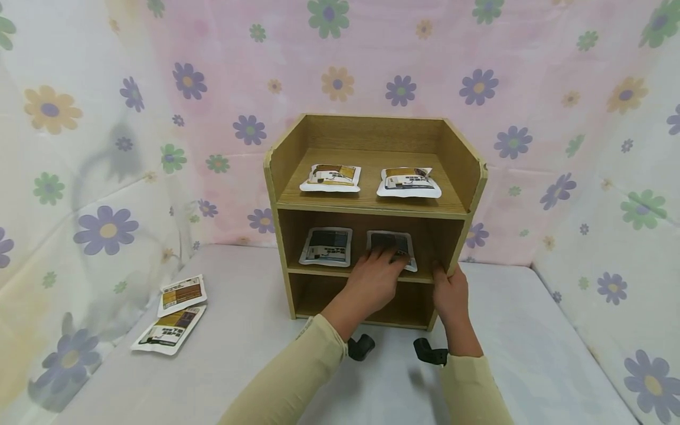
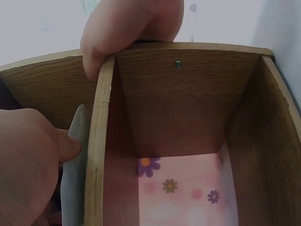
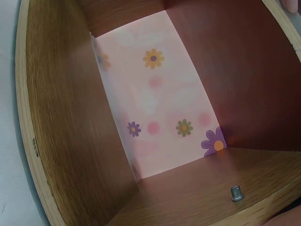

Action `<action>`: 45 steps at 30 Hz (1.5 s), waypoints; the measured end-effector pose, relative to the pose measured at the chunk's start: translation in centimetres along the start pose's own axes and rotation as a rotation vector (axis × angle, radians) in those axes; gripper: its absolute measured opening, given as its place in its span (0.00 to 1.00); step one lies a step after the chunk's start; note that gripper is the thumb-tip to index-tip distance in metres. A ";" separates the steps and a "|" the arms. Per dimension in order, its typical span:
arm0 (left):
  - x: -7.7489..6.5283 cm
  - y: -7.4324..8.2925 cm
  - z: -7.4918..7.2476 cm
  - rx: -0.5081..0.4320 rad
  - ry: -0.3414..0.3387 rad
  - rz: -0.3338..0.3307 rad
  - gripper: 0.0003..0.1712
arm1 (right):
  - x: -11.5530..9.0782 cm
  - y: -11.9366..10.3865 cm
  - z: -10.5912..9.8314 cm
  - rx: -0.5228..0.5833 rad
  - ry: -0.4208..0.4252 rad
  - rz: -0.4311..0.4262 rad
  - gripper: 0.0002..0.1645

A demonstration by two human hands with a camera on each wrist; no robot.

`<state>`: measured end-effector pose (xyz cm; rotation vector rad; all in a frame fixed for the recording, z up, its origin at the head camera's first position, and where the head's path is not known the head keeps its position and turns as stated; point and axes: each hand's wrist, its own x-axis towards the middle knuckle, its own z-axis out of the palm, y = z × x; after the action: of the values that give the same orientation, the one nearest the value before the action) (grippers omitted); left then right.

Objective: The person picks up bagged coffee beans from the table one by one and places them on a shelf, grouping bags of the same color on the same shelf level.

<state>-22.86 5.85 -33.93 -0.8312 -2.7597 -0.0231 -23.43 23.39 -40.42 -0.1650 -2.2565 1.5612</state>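
Note:
A small wooden shelf unit [image 1: 372, 206] stands upright on the white surface. My left hand [image 1: 376, 280] reaches into its middle level and rests on the right-hand packet [image 1: 408, 245], a flat, dark-fronted pouch with white edges. In the left wrist view the thumb [image 2: 69, 147] touches that pouch; the other fingertips are hidden there. Around the front edge of the unit's right side panel, my right hand [image 1: 451, 292] holds on, low down. Beside the left hand lies another dark-fronted packet [image 1: 326, 247] on the same level.
Two brown-and-white packets, a left one [image 1: 332, 178] and a right one [image 1: 409, 182], lie on the top level. Two more, one [image 1: 182, 295] overlapping the other [image 1: 170, 330], lie on the table at left. Floral cloth [image 1: 212, 118] hangs behind and at both sides.

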 end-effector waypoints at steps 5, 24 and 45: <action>0.2 0.0 0.4 0.025 0.032 0.005 0.24 | -0.1 -0.2 0.0 0.002 0.000 0.007 0.32; -0.4 -0.2 0.6 0.031 0.113 0.043 0.24 | -0.1 0.1 0.1 -0.019 0.011 0.018 0.34; -3.6 -1.5 -0.8 -0.032 0.217 0.089 0.21 | -0.2 -0.1 0.2 0.002 0.001 0.028 0.34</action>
<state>-20.57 2.60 -33.94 -0.9015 -2.5238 -0.1329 -23.36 23.08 -40.43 -0.1975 -2.2609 1.5778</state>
